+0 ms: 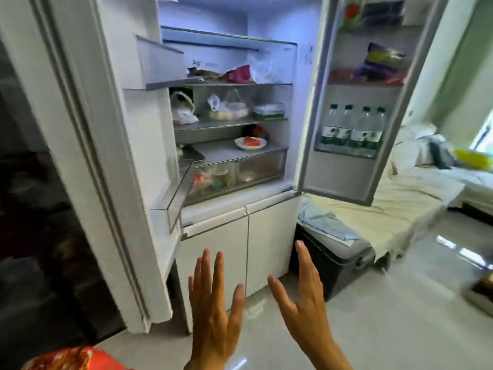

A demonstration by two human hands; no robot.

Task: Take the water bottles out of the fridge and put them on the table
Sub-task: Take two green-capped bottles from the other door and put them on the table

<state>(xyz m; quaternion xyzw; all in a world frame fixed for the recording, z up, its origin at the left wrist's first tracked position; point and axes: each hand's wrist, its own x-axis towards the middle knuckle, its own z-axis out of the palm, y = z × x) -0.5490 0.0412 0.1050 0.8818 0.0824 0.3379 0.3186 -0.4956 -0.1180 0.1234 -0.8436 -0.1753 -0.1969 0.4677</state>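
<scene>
The white fridge (149, 161) stands with both upper doors swung wide. Several clear water bottles (352, 129) with green caps and green-white labels stand upright in a row in the lower bin of the right door (344, 180). My left hand (213, 311) and my right hand (306, 297) are raised in front of the closed lower fridge doors, fingers straight and spread, holding nothing. Both hands are well below and left of the bottles. No table is in view.
Food bags, a plate (250, 143) and drawers fill the fridge shelves. A dark bin (333, 263) with a grey lid and blue cloth stands right of the fridge. A bed (416, 193) lies behind the right door. The left door (88, 156) juts toward me.
</scene>
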